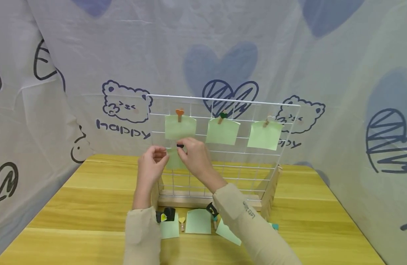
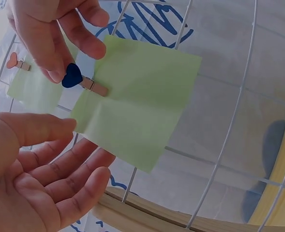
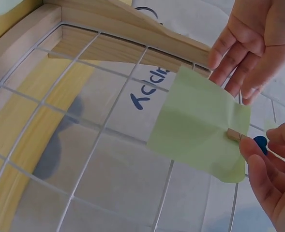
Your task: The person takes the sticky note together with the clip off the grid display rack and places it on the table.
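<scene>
A pale green note hangs on the white wire grid, below the left note of the top row. On its edge is a small wooden clothespin with a dark blue heart. My right hand pinches the clothespin by its heart end. My left hand is at the note's left corner. The left thumb lies at the edge, while other fingertips of that hand pass partly behind the paper. These fingers look relaxed. In the right wrist view, my right thumb partly covers the clothespin.
The grid stands in a wooden base. Its top row holds green notes with orange, green and white heart clothespins. Before the base lie more green notes and a yellow heart clothespin. A printed cloth hangs behind.
</scene>
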`<state>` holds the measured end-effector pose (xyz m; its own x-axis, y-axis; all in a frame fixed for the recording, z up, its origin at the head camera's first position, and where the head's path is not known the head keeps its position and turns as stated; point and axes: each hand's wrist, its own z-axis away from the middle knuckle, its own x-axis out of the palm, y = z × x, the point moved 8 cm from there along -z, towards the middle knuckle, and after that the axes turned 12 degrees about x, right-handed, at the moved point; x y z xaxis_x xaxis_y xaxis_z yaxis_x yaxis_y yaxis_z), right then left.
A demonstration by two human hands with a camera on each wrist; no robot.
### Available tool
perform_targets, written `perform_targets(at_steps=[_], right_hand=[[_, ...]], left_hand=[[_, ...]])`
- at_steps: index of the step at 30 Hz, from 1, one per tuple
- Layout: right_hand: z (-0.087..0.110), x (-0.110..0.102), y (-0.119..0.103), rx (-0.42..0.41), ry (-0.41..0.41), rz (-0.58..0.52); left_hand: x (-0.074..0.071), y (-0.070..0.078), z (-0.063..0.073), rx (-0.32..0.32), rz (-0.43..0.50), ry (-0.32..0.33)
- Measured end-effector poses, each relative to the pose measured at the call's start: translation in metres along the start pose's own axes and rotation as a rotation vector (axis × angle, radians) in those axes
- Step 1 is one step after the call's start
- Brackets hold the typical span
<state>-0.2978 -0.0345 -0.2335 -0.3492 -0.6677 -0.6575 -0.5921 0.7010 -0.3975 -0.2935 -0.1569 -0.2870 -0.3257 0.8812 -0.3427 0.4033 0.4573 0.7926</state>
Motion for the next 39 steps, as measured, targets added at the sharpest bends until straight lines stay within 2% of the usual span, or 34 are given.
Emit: perform_targets(at_steps=[8,12,22,32,39], right_hand=[[-0.0009,0.0027,-0.0032,-0.02,-0.004,0.13],[-0.0017,0.0028,-0.0049,-0.024,-0.007,0.153],[-0.0024,0.0037,-0.0044,-0.026,-0.011,0.143],[-0.0008,0.0039,-0.005,-0.02,-0.006,0.15],[-0.0001,0.0032,-0.0041,-0.016,0.011,0.128]], left_hand=[[0.0019,-0.0025,-0.0018,-0.013,-0.016,0.008],[0.0022,-0.0027,-0.0016,-0.016,-0.019,0.013],[0.0043,-0.0048,-0.0013,-0.032,-0.014,0.013],[0.0058,-0.0063,0.0002,-0.091,0.04,0.015],[0.0067,-0.0052,0.0,-0.081,0.017,0.013]])
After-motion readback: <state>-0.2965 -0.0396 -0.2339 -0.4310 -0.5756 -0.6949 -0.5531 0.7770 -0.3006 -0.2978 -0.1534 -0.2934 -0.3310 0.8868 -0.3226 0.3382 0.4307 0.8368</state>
